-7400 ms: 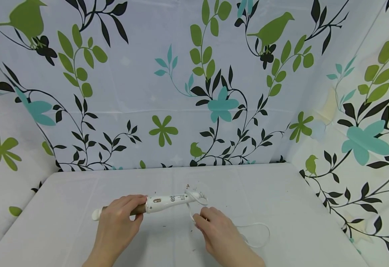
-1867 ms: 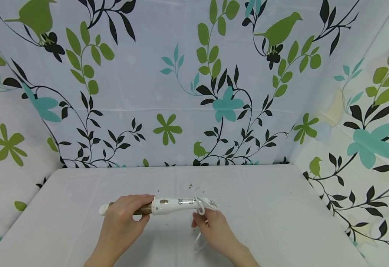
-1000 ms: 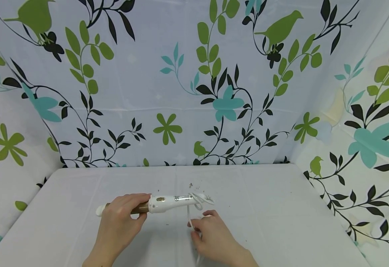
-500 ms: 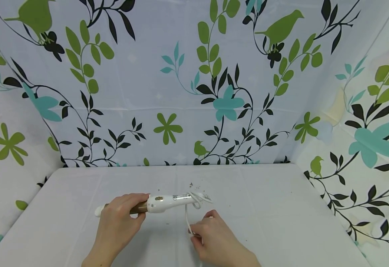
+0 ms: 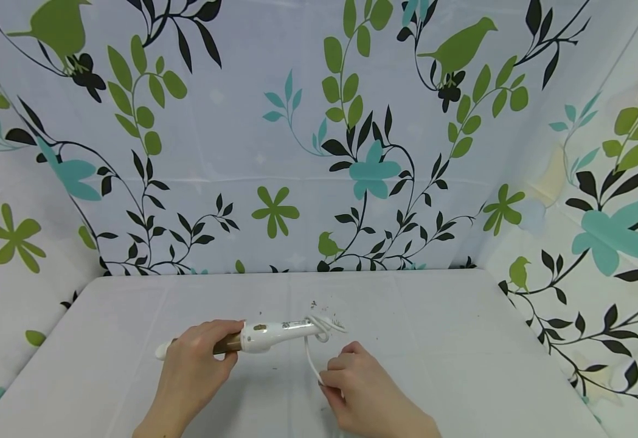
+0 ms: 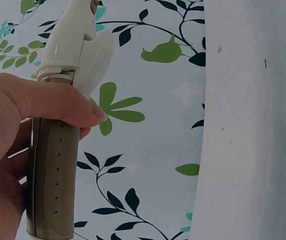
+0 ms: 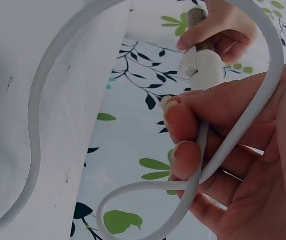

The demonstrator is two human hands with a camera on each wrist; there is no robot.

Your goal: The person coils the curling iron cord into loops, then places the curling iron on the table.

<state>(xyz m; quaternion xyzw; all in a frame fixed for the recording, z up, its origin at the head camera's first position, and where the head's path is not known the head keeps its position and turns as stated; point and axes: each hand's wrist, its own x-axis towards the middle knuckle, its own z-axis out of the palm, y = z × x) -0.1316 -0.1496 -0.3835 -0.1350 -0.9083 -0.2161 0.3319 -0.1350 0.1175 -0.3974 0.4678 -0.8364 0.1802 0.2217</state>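
Note:
In the head view, my left hand (image 5: 194, 356) grips the brown barrel of a white-handled curling iron (image 5: 275, 336), held nearly level over the table. The left wrist view shows the thumb across the brown barrel (image 6: 58, 170), which has a row of small holes, below a white lever (image 6: 99, 57). White cord (image 5: 309, 356) loops round the handle's right end and hangs down to my right hand (image 5: 365, 386), which pinches it between thumb and fingers. Seen from the right wrist, the cord (image 7: 34, 115) makes a loop and crosses the palm under curled fingers.
A white-covered table (image 5: 433, 328) lies beneath, with small dark specks (image 5: 313, 303) near the iron's handle end. Behind and at both sides hangs a patterned curtain (image 5: 214, 134) with leaves, birds and flowers.
Since 7.4 s ago, more cord has come to loop round the handle. From 1.9 s ago the right hand has moved down from the handle end, then slightly right, with the cord. The left hand keeps its grip.

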